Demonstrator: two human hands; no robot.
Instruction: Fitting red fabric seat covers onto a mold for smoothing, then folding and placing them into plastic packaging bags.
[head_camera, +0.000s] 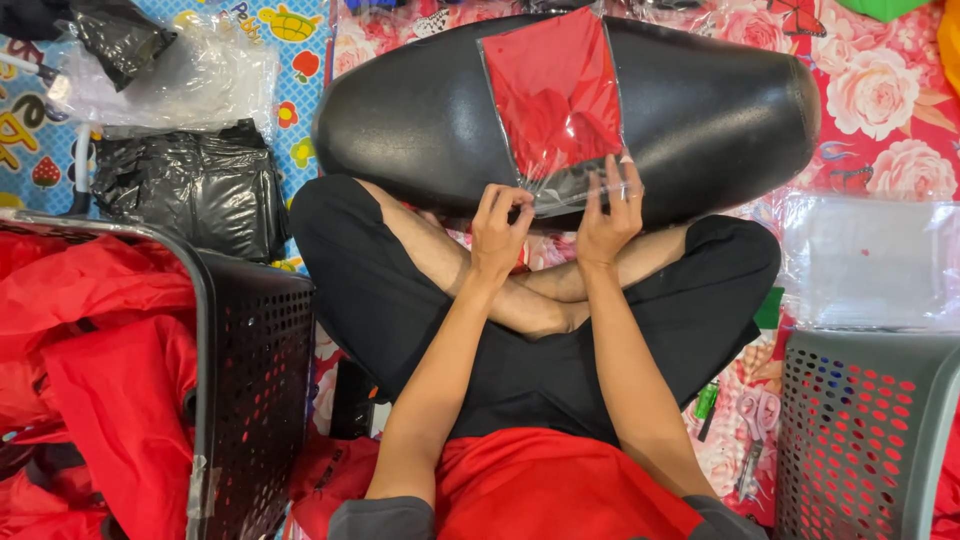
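My left fingers and right fingers pinch, apparently sealing, the bagged red garment's near edge atop the black cushion.

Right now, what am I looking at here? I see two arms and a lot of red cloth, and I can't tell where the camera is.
There is no machine: a person sits cross-legged on a flowered mat, and the single camera is worn on their head, looking down. The left hand and right hand pinch the near edge of a clear plastic bag with folded red cloth inside. The bag lies on a long black padded cushion in front of their knees. To their left a black perforated basket holds loose red garments, with black plastic bags beyond it. To their right stands a grey perforated basket and a stack of empty clear bags; pink scissors lie on the mat.
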